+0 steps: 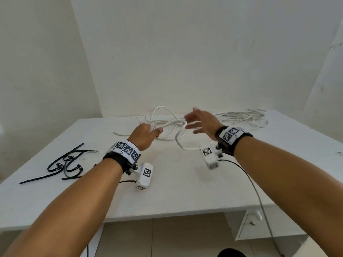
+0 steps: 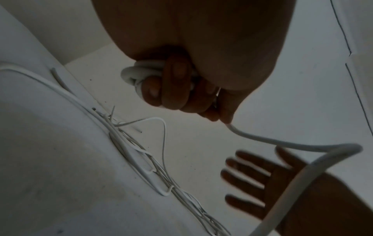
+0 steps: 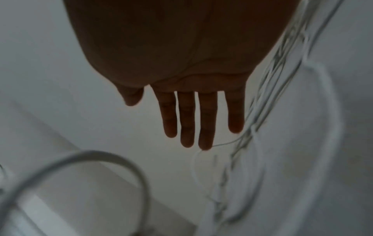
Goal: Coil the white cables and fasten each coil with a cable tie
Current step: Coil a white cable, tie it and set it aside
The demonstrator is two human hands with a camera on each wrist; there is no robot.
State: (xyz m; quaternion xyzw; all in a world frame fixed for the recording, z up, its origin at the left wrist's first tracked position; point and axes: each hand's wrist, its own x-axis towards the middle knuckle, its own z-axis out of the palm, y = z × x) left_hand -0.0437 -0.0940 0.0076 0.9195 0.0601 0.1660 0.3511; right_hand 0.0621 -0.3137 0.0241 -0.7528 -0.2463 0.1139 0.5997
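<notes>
My left hand [image 1: 146,134] is curled round a few small loops of a thick white cable [image 2: 141,73], held above the white table [image 1: 176,182]. The cable's free length [image 2: 302,146] runs out from under my fingers [image 2: 175,84] and arcs toward my right side. My right hand [image 1: 200,121] hovers to the right with straight, spread fingers [image 3: 187,121] and holds nothing. More loose white cable [image 1: 167,123] lies tangled on the table beyond both hands. Several black cable ties [image 1: 65,164] lie at the table's left.
A second bundle of thinner white cable [image 1: 243,117] stretches along the far right of the table by the wall. A drawer unit [image 1: 259,225] sits under the table's right front. The table's near edge [image 1: 167,214] is in front of my forearms.
</notes>
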